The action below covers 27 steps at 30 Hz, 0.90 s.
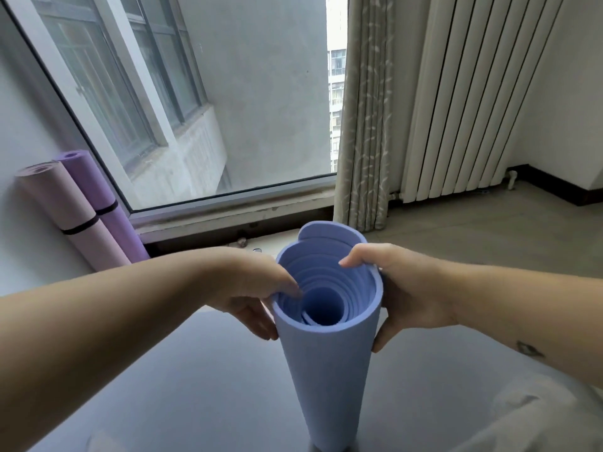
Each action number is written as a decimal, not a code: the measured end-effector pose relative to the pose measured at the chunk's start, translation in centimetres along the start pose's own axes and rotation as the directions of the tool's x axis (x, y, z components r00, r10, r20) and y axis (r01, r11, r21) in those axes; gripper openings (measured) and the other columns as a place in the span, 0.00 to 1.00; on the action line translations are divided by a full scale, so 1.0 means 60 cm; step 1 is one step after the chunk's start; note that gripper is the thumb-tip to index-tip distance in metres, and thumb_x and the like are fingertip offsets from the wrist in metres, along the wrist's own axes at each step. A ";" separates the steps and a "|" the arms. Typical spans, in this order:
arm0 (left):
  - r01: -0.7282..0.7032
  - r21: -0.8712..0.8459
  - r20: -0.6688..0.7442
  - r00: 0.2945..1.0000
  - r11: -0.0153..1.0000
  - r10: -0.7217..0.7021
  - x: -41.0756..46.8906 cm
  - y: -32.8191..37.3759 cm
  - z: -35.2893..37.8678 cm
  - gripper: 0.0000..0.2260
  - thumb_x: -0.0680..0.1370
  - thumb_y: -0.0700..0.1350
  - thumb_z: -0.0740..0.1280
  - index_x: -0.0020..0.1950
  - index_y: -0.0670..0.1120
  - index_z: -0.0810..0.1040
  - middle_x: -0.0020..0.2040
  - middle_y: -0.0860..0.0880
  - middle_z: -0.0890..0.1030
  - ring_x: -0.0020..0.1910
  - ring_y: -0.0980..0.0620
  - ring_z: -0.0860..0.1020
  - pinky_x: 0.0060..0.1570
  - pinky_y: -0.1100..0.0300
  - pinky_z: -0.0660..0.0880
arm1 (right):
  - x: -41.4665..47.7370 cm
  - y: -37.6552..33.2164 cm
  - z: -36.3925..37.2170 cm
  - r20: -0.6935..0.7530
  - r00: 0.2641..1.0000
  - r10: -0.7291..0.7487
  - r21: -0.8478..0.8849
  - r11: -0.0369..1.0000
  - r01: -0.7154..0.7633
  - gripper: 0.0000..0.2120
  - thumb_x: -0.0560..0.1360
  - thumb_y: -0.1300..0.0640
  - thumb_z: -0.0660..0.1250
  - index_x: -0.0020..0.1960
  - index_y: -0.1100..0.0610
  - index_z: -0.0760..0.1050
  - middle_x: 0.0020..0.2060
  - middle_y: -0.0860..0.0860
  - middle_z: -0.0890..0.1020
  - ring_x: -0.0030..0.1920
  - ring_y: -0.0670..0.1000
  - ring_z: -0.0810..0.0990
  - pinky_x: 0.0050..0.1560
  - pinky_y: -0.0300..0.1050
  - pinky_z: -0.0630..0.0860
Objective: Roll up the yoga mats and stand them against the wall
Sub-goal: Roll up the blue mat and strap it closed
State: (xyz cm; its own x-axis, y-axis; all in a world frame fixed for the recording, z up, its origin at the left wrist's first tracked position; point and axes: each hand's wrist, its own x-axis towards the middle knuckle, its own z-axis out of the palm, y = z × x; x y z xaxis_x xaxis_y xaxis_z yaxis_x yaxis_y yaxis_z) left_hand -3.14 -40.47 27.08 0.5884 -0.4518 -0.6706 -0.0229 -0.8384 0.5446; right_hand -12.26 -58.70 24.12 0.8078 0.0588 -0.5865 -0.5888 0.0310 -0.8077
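Note:
A rolled blue yoga mat stands upright on its end on a grey mat on the floor, its loose spiral open at the top. My left hand grips the roll's top on the left, fingers wrapped outside and thumb hooked inside the rim. My right hand grips the right side, thumb over the top edge. A pink rolled mat and a purple rolled mat, each with a black strap, lean against the wall at the far left.
A grey mat lies flat beneath the roll. A large window with a low sill fills the wall ahead. A patterned curtain and a white radiator stand at the right, with bare floor before them.

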 end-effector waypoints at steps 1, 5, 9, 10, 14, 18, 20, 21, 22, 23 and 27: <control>-0.037 0.076 -0.080 0.996 0.996 0.043 0.001 0.004 0.002 0.10 0.79 0.43 0.67 0.60 0.44 0.75 0.49 0.43 0.83 0.48 0.44 0.84 0.46 0.54 0.82 | -0.005 -0.009 0.004 -0.043 0.999 0.004 -0.036 0.999 -0.006 0.20 0.76 0.50 0.65 0.67 0.51 0.68 0.57 0.58 0.78 0.58 0.59 0.77 0.53 0.72 0.75; -0.069 0.140 -0.157 0.983 0.988 0.091 -0.008 0.018 0.009 0.12 0.77 0.41 0.68 0.60 0.41 0.76 0.49 0.42 0.83 0.44 0.45 0.84 0.45 0.52 0.82 | -0.026 -0.031 0.014 -0.137 0.990 0.033 -0.127 0.991 -0.050 0.19 0.79 0.56 0.63 0.68 0.52 0.63 0.55 0.58 0.77 0.56 0.60 0.78 0.53 0.71 0.75; 0.041 -0.088 0.004 0.999 0.995 -0.041 -0.032 0.022 0.017 0.16 0.76 0.44 0.70 0.62 0.42 0.74 0.53 0.39 0.82 0.48 0.41 0.84 0.47 0.47 0.82 | -0.037 -0.023 0.024 -0.103 0.994 0.036 -0.187 0.981 -0.054 0.19 0.76 0.55 0.67 0.65 0.53 0.69 0.55 0.58 0.79 0.54 0.60 0.80 0.51 0.69 0.77; 0.059 -0.110 0.014 0.998 0.992 -0.058 -0.034 0.020 0.024 0.17 0.75 0.44 0.71 0.61 0.42 0.74 0.53 0.39 0.82 0.48 0.41 0.84 0.46 0.47 0.82 | -0.038 -0.020 0.027 -0.092 0.995 0.028 -0.215 0.976 -0.047 0.20 0.75 0.56 0.69 0.65 0.53 0.69 0.56 0.58 0.79 0.54 0.60 0.80 0.50 0.68 0.78; 0.019 -0.056 -0.094 0.995 0.998 -0.024 -0.030 0.006 0.054 0.13 0.76 0.45 0.70 0.58 0.44 0.74 0.48 0.42 0.82 0.42 0.45 0.84 0.42 0.50 0.82 | -0.037 -0.016 0.035 -0.102 0.995 0.006 -0.310 0.950 -0.037 0.21 0.74 0.60 0.70 0.65 0.54 0.70 0.54 0.57 0.80 0.52 0.59 0.81 0.48 0.66 0.79; -0.018 -0.086 -0.169 0.986 0.996 0.003 -0.014 0.004 0.056 0.16 0.76 0.45 0.70 0.63 0.45 0.73 0.49 0.43 0.83 0.43 0.45 0.84 0.42 0.49 0.82 | -0.026 -0.023 0.037 -0.154 0.988 -0.018 -0.340 0.940 -0.036 0.20 0.74 0.61 0.69 0.64 0.55 0.70 0.51 0.57 0.81 0.48 0.58 0.83 0.48 0.65 0.80; -0.029 -0.098 -0.177 0.984 0.995 0.011 -0.011 0.003 0.056 0.17 0.76 0.46 0.70 0.63 0.46 0.73 0.50 0.43 0.82 0.43 0.45 0.84 0.42 0.49 0.82 | -0.019 -0.023 0.036 -0.164 0.986 -0.015 -0.343 0.938 -0.043 0.18 0.74 0.61 0.70 0.63 0.55 0.71 0.50 0.57 0.81 0.46 0.58 0.83 0.48 0.64 0.80; -0.037 -0.108 -0.180 0.984 0.993 0.017 -0.009 0.002 0.056 0.17 0.76 0.47 0.70 0.63 0.46 0.73 0.50 0.44 0.82 0.43 0.46 0.84 0.42 0.50 0.82 | -0.015 -0.023 0.034 -0.162 0.987 -0.012 -0.340 0.939 -0.045 0.18 0.74 0.60 0.70 0.62 0.55 0.71 0.50 0.57 0.82 0.46 0.57 0.83 0.48 0.64 0.80; -0.043 -0.117 -0.184 0.983 0.992 0.021 -0.007 -0.001 0.058 0.17 0.76 0.47 0.70 0.63 0.46 0.72 0.49 0.44 0.82 0.43 0.46 0.84 0.41 0.51 0.82 | -0.013 -0.021 0.032 -0.157 0.988 -0.007 -0.335 0.941 -0.046 0.16 0.74 0.60 0.70 0.60 0.55 0.71 0.49 0.57 0.82 0.45 0.57 0.83 0.48 0.64 0.80; -0.045 -0.126 -0.190 0.982 0.991 0.021 -0.005 -0.005 0.061 0.17 0.76 0.48 0.71 0.62 0.46 0.73 0.49 0.44 0.82 0.43 0.47 0.84 0.41 0.52 0.83 | -0.009 -0.018 0.031 -0.148 0.989 -0.002 -0.329 0.943 -0.048 0.15 0.74 0.60 0.70 0.59 0.54 0.71 0.49 0.57 0.82 0.45 0.57 0.83 0.48 0.64 0.80; -0.027 -0.192 -0.195 0.981 0.981 -0.011 0.010 -0.033 0.082 0.17 0.73 0.51 0.73 0.58 0.45 0.74 0.47 0.44 0.82 0.42 0.47 0.83 0.38 0.55 0.82 | 0.011 0.005 0.026 -0.116 0.993 0.030 -0.317 0.946 -0.066 0.19 0.72 0.58 0.72 0.61 0.55 0.72 0.53 0.57 0.81 0.51 0.59 0.82 0.49 0.65 0.80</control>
State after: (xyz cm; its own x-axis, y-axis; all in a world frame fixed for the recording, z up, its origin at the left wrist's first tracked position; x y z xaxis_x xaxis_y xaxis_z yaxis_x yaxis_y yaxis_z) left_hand -6.74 -40.59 23.14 0.7352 -0.3738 -0.5655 0.1168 -0.7519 0.6489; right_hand -11.95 -57.09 23.58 0.7875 -0.0565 -0.6137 -0.6011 -0.2906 -0.7445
